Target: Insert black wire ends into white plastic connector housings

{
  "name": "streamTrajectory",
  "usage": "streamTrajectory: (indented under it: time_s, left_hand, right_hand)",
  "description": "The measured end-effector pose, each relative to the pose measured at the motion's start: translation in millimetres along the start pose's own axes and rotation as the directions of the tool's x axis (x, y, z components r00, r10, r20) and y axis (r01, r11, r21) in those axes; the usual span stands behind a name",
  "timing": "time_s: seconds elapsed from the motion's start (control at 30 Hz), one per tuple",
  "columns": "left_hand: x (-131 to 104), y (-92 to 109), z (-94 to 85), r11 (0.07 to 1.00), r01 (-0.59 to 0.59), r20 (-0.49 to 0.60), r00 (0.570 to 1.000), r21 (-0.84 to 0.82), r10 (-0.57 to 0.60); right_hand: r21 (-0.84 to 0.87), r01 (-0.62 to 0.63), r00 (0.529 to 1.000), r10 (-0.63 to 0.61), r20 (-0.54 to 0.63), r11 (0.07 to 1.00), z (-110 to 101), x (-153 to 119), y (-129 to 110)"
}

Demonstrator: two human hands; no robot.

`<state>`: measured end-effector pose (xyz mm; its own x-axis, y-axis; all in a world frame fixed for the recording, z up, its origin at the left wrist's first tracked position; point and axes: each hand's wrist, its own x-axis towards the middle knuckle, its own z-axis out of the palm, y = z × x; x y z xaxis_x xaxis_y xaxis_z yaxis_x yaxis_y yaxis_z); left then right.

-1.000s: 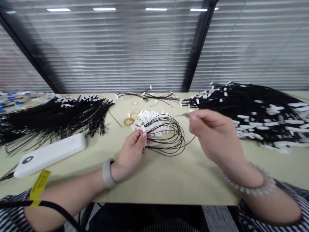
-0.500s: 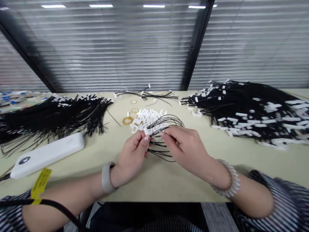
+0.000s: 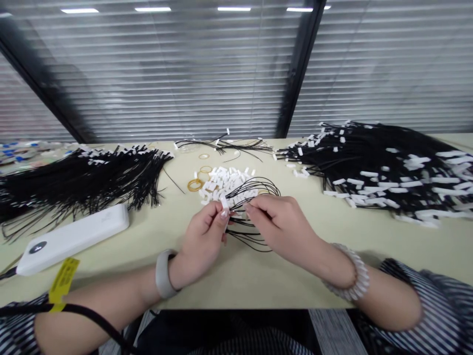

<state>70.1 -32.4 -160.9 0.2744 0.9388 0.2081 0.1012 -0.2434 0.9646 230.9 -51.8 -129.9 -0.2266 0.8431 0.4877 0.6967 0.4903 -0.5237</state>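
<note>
Near the middle of the table, my left hand (image 3: 207, 229) pinches a white connector (image 3: 224, 203) between thumb and fingers. Thin black wires (image 3: 264, 183) run from it and loop round to the right, above and below my right hand (image 3: 279, 217). The thumb and forefinger of my right hand are pressed together close to the connector, among the wires; what they hold is too small to make out. Just beyond both hands lies a pile of small white connectors (image 3: 229, 180), partly behind the wire loops.
Yellow rubber bands (image 3: 194, 185) lie left of the pile. A white power bank (image 3: 76, 239) and black wires (image 3: 81, 177) are at the left. More black wires with white connectors (image 3: 384, 158) cover the right. Loose wires (image 3: 240, 145) lie at the back edge.
The lower wire loops have spread slightly downward and to the right. Both hands keep nearly the same place and grip.
</note>
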Motion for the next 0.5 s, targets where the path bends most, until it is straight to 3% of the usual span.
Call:
streamTrajectory:
  time_s: [0.2, 0.5]
  left_hand:
    - [0.7, -0.4, 0.2, 1.0, 0.0, -0.01, 1.0, -0.005, 0.0]
    - [-4.7, 2.1, 1.6, 0.994, -0.018, 0.028, 1.0, 0.106, 0.015]
  right_hand:
    - [0.133, -0.136, 0.986, 0.121, 0.111, 0.982, -2.8, 2.2, 0.3]
    - [0.023, -0.024, 0.998, 0.023, 0.066, 0.999, 3.6, 0.1, -0.7]
